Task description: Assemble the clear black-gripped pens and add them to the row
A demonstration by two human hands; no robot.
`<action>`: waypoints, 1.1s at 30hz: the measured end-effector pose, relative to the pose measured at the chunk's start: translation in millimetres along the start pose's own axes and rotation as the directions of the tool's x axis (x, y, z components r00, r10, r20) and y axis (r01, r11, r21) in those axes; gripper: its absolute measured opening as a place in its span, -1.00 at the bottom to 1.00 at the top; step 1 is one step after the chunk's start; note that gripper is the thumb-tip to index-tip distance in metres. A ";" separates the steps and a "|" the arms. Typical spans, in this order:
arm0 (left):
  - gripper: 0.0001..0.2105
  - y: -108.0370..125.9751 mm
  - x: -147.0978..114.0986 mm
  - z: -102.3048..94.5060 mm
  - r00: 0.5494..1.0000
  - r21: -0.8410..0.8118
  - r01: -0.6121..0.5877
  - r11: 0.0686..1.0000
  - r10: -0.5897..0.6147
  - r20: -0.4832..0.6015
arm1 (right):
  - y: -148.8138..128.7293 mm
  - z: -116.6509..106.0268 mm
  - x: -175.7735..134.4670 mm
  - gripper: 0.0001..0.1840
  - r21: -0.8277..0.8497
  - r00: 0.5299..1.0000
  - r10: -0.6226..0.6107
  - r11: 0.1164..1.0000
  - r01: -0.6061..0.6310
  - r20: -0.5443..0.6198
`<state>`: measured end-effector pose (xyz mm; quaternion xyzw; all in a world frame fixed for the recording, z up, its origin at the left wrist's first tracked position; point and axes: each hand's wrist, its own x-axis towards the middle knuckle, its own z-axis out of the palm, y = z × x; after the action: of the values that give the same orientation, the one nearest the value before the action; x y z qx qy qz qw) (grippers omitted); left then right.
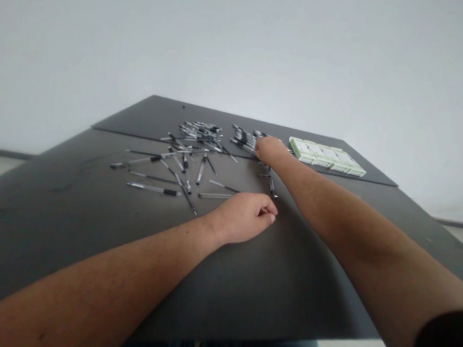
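Note:
My left hand (249, 217) rests low over the front of the dark table, its fingers curled in toward the thumb. Nothing shows between those fingertips. Farther off, my right hand (269, 151) reaches to the right end of a row of black-and-clear pens (245, 138). Its fingers are bent and closed, and their tips are hidden, so what they hold cannot be seen. Just below it lie small dark pen parts (271, 186). Loose pen barrels and refills are scattered left of my hands, among them a clear barrel with a black grip (153, 189).
A heap of pens and refills (202, 134) lies at the back middle of the table (84, 226). Pale green-and-white boxes (326, 156) stand in a row to the right of my right hand. A seam crosses the tabletop, and a white wall (226, 46) rises behind.

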<state>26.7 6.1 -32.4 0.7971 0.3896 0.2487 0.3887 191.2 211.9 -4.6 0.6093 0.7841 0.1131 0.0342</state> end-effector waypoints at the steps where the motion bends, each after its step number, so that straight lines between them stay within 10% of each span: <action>1: -0.85 -0.8 -0.1 0.3 1.000 -0.002 -0.008 1.000 0.008 -0.001 | 0.8 0.7 2.0 -0.64 0.004 1.000 0.007 1.000 -0.007 -0.002; 13: -0.86 4.0 -1.6 -3.8 1.000 0.016 -0.005 1.000 0.005 0.016 | 61.3 -30.1 -96.1 -0.70 0.186 0.979 0.004 0.982 0.035 -0.202; 24: -0.82 2.0 -2.7 -4.4 0.999 0.016 0.028 0.999 -0.029 0.028 | 213.4 0.2 -224.4 -0.64 0.297 0.840 0.515 0.840 -0.455 -0.169; 33: -0.74 -2.3 -3.0 -5.7 0.997 0.059 0.053 0.997 -0.056 0.043 | 236.4 21.3 -242.4 -0.58 0.378 0.775 0.617 0.755 -0.536 -0.134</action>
<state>19.9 7.0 -31.4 0.8024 0.4096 0.2085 0.3806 481.2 36.1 6.0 0.8003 0.5611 0.0660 -0.2011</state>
